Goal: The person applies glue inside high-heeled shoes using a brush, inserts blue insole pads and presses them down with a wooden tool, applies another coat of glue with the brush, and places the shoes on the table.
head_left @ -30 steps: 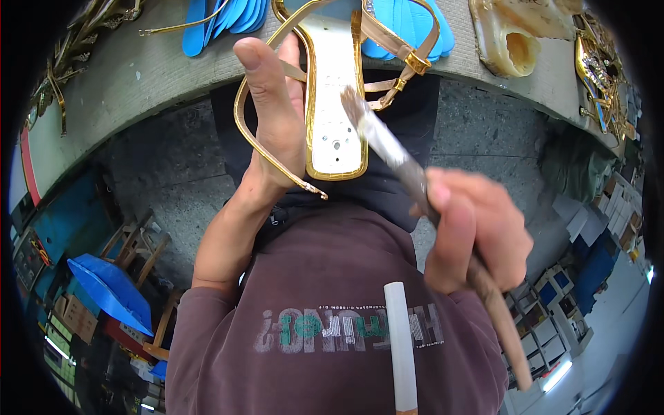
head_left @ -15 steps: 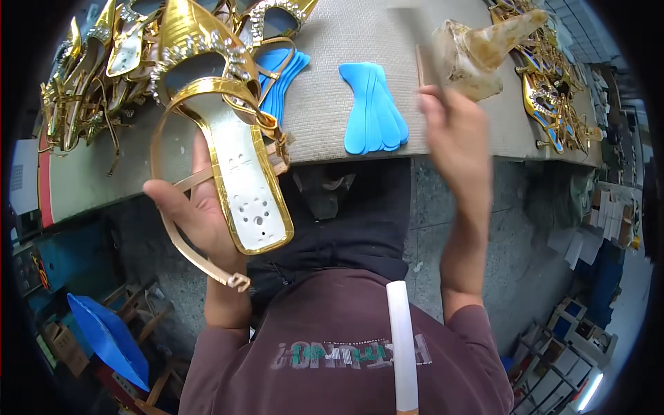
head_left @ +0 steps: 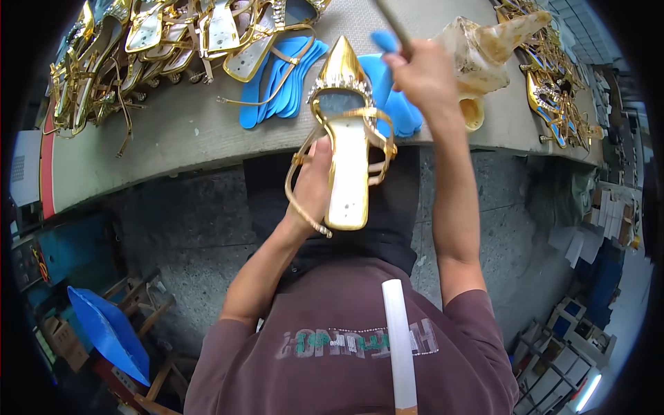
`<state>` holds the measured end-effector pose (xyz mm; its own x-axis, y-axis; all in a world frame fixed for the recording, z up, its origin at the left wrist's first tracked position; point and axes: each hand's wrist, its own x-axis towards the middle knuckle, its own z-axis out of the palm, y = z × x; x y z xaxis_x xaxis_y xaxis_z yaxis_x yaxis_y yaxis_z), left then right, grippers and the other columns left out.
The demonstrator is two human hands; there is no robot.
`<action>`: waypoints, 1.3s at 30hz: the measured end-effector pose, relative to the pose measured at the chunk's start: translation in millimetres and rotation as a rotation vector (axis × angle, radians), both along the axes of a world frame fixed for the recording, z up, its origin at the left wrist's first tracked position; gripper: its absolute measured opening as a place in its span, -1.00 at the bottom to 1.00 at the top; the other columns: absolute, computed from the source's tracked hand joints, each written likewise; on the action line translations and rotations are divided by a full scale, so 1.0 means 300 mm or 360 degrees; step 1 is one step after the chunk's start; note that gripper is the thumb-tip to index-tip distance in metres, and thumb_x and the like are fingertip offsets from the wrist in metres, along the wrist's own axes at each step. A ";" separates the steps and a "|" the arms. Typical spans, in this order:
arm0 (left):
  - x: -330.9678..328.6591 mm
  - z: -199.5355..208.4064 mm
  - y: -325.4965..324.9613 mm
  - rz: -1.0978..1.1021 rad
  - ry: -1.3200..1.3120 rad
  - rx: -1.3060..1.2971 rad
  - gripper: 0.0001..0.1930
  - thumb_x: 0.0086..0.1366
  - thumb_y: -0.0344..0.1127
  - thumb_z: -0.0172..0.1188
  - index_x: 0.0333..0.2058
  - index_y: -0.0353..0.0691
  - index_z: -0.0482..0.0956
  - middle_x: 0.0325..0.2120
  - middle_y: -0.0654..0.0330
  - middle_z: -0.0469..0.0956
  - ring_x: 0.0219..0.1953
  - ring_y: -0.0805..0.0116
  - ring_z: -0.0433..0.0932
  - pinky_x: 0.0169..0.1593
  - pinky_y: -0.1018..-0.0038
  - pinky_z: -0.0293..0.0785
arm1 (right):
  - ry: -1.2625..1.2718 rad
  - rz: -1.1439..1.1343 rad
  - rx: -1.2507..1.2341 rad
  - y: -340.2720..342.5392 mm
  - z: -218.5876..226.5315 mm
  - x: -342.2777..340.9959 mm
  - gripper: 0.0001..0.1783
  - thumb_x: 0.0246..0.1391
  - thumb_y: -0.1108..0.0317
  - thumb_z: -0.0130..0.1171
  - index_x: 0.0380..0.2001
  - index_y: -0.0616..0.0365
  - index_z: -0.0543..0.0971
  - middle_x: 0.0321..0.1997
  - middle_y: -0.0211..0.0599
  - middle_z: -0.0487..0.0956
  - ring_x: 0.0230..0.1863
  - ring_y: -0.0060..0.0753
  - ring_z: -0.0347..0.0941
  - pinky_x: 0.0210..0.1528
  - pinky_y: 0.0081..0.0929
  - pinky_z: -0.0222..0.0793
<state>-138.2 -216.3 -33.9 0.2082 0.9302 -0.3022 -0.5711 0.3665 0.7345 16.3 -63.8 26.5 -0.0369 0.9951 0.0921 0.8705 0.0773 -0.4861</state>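
The counter [head_left: 187,142] runs beyond the sandal [head_left: 349,173], which the left hand's [head_left: 312,187] fingers clasp along its left side; up and right of the sandal, over blue pads [head_left: 403,117], the right hand's [head_left: 425,72] fingers grip a stick [head_left: 391,26], and whether they also pinch a raised pad [head_left: 384,41] I cannot tell. That crowded grip might drop a pad, and the strap [head_left: 308,216] dangling left of the sandal could snag.

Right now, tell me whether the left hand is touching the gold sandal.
Touching. The head view shows the left hand holding the gold sandal, with no gap visible along its left edge.
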 end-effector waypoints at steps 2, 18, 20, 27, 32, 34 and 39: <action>-0.049 -0.055 0.033 -0.0202 0.0212 -0.0054 -0.31 0.48 0.25 -0.37 0.12 -0.30 0.38 -0.20 0.13 0.60 -0.24 0.37 0.65 -0.14 0.42 0.63 | 0.0384 -0.0041 0.0183 -0.019 0.087 0.042 -0.76 0.12 0.33 0.29 -0.26 0.31 0.60 -0.48 -0.13 0.67 -0.35 -0.42 0.67 -0.39 -0.55 0.47; -0.052 -0.037 -0.021 -0.0467 -0.0551 -0.0206 -0.38 0.52 0.14 -0.36 0.28 -0.23 0.18 0.04 0.08 0.44 0.08 0.24 0.49 -0.03 0.09 0.60 | 0.0658 0.0749 -0.0238 -0.355 -0.042 0.004 -0.85 -0.02 0.53 0.26 -0.32 0.11 0.62 -0.54 -0.11 0.57 -0.52 -0.09 0.54 -0.46 -0.32 0.40; -0.046 -0.025 -0.025 -0.0337 -0.0501 -0.0291 -0.40 0.54 0.07 -0.38 0.30 -0.30 0.15 0.08 0.02 0.47 0.07 0.19 0.55 0.03 -0.04 0.57 | 0.0511 0.0777 -0.0081 -0.350 -0.065 0.009 -0.88 -0.03 0.53 0.25 -0.37 0.10 0.61 -0.54 -0.08 0.56 -0.48 0.02 0.53 -0.44 -0.26 0.41; -0.070 -0.091 -0.030 -0.0604 -0.0357 -0.0126 -0.39 0.32 -0.29 0.15 0.25 -0.39 0.14 0.05 0.05 0.45 0.04 0.26 0.54 0.12 0.07 0.54 | 0.0346 0.0781 0.0094 -0.347 -0.099 0.013 -0.89 -0.03 0.48 0.25 -0.38 0.11 0.54 -0.58 -0.09 0.55 -0.46 0.04 0.54 -0.44 -0.21 0.42; -0.063 -0.080 -0.027 -0.0615 -0.0311 -0.0050 -0.32 0.21 -0.37 0.32 0.21 -0.45 0.15 -0.02 0.05 0.46 0.01 0.29 0.55 0.11 0.16 0.55 | 0.0316 0.0628 0.0092 -0.363 -0.116 0.012 -0.87 -0.01 0.43 0.29 -0.39 0.13 0.52 -0.60 -0.08 0.54 -0.46 0.04 0.55 -0.44 -0.22 0.44; -0.066 -0.094 -0.033 -0.0600 -0.0262 -0.0045 -0.31 0.20 -0.37 0.33 0.20 -0.45 0.16 -0.03 0.05 0.47 -0.01 0.29 0.55 0.11 0.17 0.55 | 0.0322 0.0624 0.0104 -0.364 -0.117 0.008 -0.86 -0.02 0.43 0.29 -0.40 0.14 0.52 -0.58 -0.08 0.55 -0.46 0.03 0.55 -0.45 -0.22 0.44; -0.069 -0.097 -0.026 -0.0635 -0.0117 -0.0032 -0.26 0.15 -0.37 0.39 0.20 -0.45 0.16 -0.06 0.07 0.48 -0.04 0.29 0.56 0.08 0.24 0.56 | 0.0245 0.0629 0.0174 -0.366 -0.121 0.003 -0.78 -0.07 0.50 0.35 -0.28 0.17 0.59 -0.47 -0.23 0.65 -0.46 -0.33 0.63 -0.42 -0.47 0.48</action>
